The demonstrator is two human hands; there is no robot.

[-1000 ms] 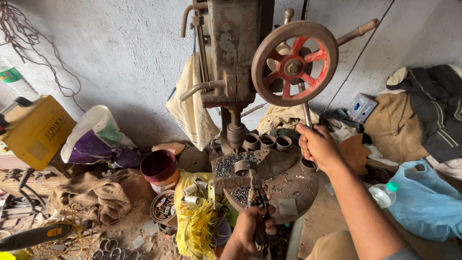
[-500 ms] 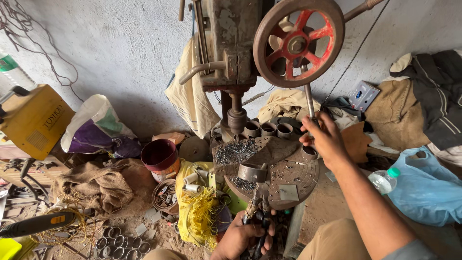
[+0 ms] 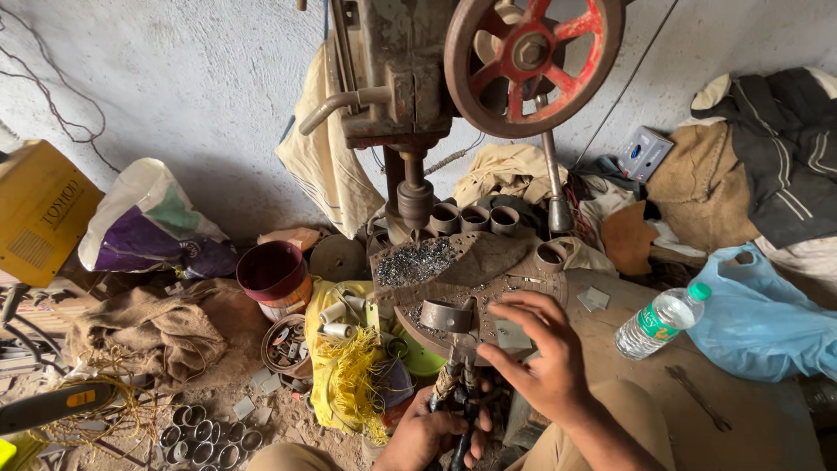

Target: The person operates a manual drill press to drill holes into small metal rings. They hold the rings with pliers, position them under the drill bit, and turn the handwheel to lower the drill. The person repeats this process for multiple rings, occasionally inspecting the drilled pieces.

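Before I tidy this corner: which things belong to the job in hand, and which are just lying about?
In use:
left hand gripping the tong handles
metal ring on the drill table
right hand hovering above the table

Lying about:
water bottle
red bucket
yellow box
blue plastic bag

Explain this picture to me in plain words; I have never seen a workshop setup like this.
The view comes from a camera on the person's head, looking down. In front stands an old grey drill press with a rusty red-spoked handwheel. Below it is a round, worn metal work table, strewn with metal shavings and short metal rings. A curved metal band sits gripped in dark long-handled pliers. The left hand squeezes the plier handles; the right hand hovers open above the table. A clear plastic water bottle lies to the right.
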